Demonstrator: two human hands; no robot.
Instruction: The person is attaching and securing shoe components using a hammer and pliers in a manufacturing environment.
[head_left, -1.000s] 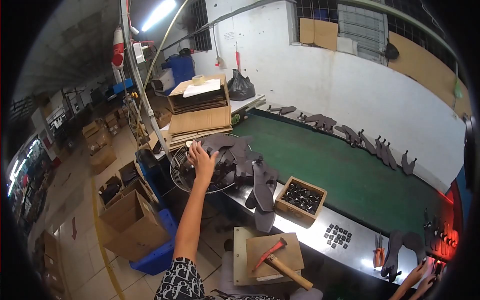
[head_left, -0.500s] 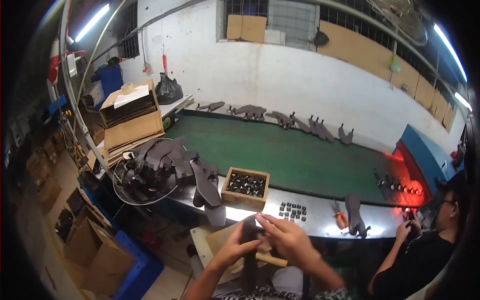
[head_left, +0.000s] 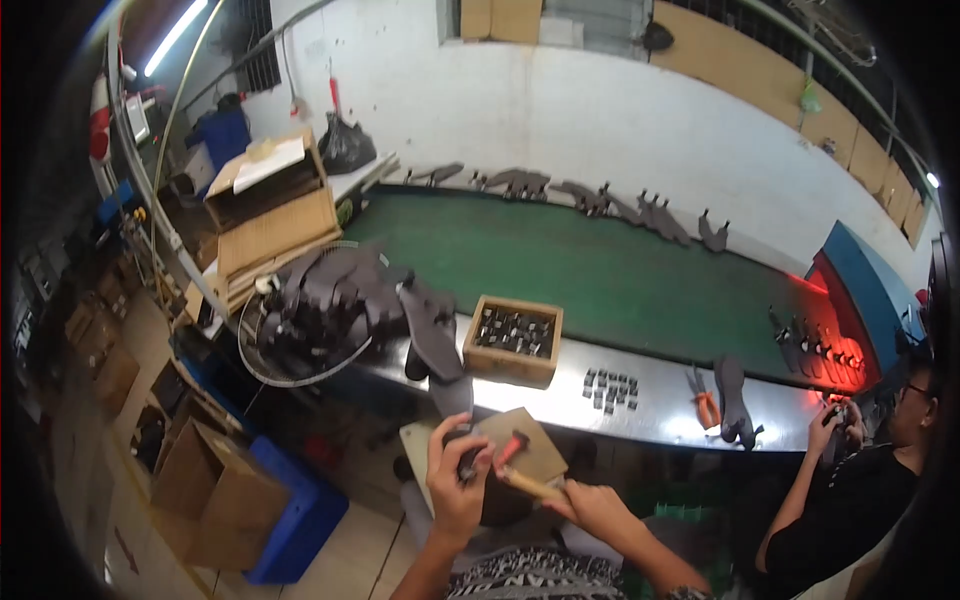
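My right hand (head_left: 602, 512) grips the wooden handle (head_left: 535, 487) of a hammer, whose red and dark head (head_left: 512, 447) is over a tan board (head_left: 540, 452) in front of me. My left hand (head_left: 458, 485) is closed round a dark sole (head_left: 468, 463), partly hidden by the fingers. Just beyond the board, on the metal table edge, stands a wooden box (head_left: 512, 362) of small dark and shiny parts. Small dark square pieces (head_left: 610, 390) lie in rows to its right.
A wire basket (head_left: 300, 382) heaped with dark soles stands left. Orange-handled pliers (head_left: 706, 408) and another sole (head_left: 735, 400) lie right. Behind runs a green conveyor belt (head_left: 580, 280) toward a red-lit machine (head_left: 870, 290). A co-worker (head_left: 850, 490) sits at the right, hands near the belt.
My hands have moved apart from the sole they both held. My right hand has taken hold of the hammer; my left hand has shifted left and is raised. The view has tilted downward.
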